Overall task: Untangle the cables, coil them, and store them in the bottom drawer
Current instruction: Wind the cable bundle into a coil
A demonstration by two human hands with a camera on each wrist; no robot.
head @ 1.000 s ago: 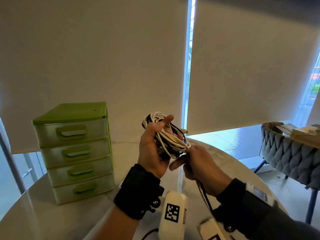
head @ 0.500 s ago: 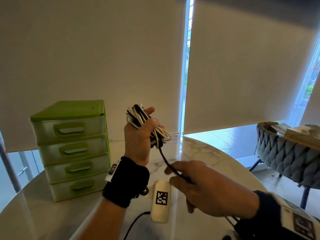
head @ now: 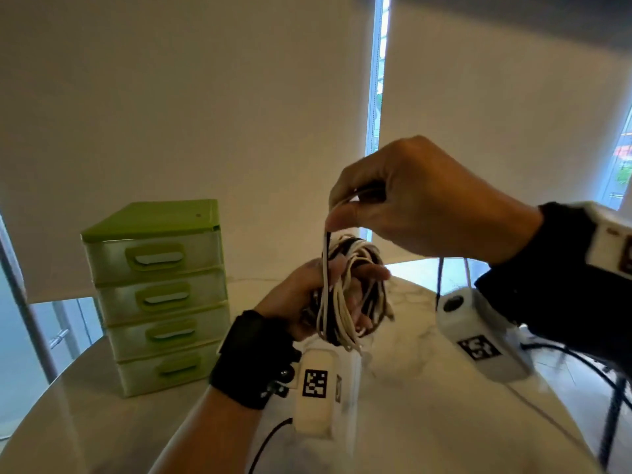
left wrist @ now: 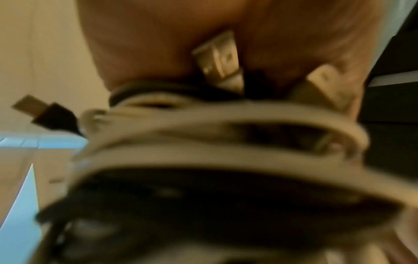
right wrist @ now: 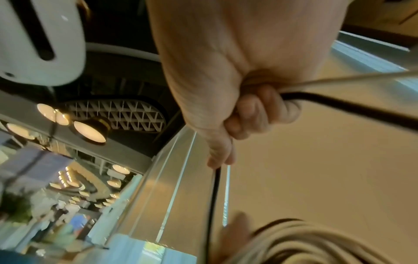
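My left hand grips a coiled bundle of white and black cables above the round table. In the left wrist view the cable bundle fills the frame, blurred, with USB plugs sticking out against the palm. My right hand is raised above the bundle, its fingers curled round loose black and white strands that run down into it. The right wrist view shows the right hand closed on the black strand and a white one. The green drawer unit stands at the left, all drawers closed.
The marble table carries the drawer unit near its left edge. Roller blinds cover the windows behind. White wrist cameras sit on both forearms, with thin black leads trailing toward the table's right side.
My right hand has risen from low over the table to above the bundle, carrying the loose strands up. The left hand has lowered and turned the bundle toward me.
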